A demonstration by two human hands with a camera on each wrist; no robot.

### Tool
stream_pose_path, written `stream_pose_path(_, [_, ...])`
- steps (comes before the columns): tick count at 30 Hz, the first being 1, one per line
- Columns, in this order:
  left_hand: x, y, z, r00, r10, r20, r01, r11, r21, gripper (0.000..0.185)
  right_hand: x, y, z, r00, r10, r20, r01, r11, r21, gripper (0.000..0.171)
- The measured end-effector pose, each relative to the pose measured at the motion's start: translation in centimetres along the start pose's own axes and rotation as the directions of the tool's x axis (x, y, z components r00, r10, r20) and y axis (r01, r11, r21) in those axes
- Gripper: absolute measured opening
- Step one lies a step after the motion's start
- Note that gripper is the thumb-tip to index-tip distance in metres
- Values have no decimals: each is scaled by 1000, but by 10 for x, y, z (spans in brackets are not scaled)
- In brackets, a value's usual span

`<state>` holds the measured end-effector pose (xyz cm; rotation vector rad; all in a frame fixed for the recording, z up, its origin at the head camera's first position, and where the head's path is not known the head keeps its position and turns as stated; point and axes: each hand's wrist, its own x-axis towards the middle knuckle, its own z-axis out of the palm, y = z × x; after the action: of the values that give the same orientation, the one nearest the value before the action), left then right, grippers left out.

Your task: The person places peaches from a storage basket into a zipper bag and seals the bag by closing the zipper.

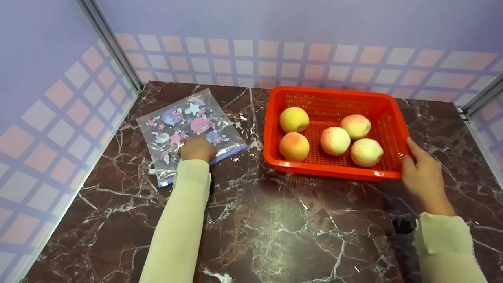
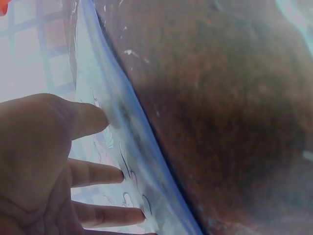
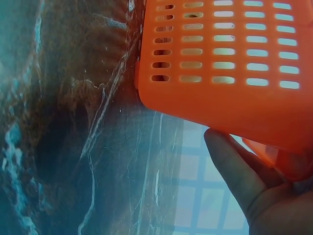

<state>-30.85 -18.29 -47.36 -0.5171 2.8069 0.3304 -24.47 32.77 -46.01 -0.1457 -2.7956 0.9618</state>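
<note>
Head view: high, looking forward and down over the whole tabletop (image 1: 275, 228); bag (image 1: 188, 129) at 10 o'clock, basket (image 1: 334, 98) at 1 o'clock.

Left wrist view: very near, low over the tabletop (image 2: 220, 112), facing along the left hand (image 2: 44, 156) to the bag (image 2: 122, 132) edge.

Right wrist view: very near, low, facing the basket (image 3: 220, 73) wall above the right hand (image 3: 254, 191).

Shared with head view: bag, basket, marble.

left hand (image 2: 39, 161) flat on printed bag (image 2: 122, 147)

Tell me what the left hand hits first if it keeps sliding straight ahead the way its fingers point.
Only more of the bag the left hand already rests on; beyond it bare table, then probably the back wall.
</note>
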Motion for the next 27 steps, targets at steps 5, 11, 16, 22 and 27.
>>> stream_pose_path(5, [-1,-5,-2,999,8,33,-7,1000,-12,54,-2,2,2,1000,-7,3,7,1000,-12,52])
stream_pose_path(11, [-2,-12,-13,998,59,28,-56,995,-87,38,2,-3,-1,999,-27,-24,27,1000,-11,52])
stream_pose_path(16, [-3,-22,-17,993,100,58,-93,990,-104,35,2,-4,-2,999,-30,-14,29,999,-13,52])
stream_pose_path(22, [-4,-28,-19,993,100,55,-96,993,-71,37,2,-4,0,1000,-30,-6,30,1000,-4,52])
stream_pose_path(27, [-4,-26,-23,992,123,41,-121,992,-47,36,1,-2,-1,999,-35,-13,35,999,-5,52])
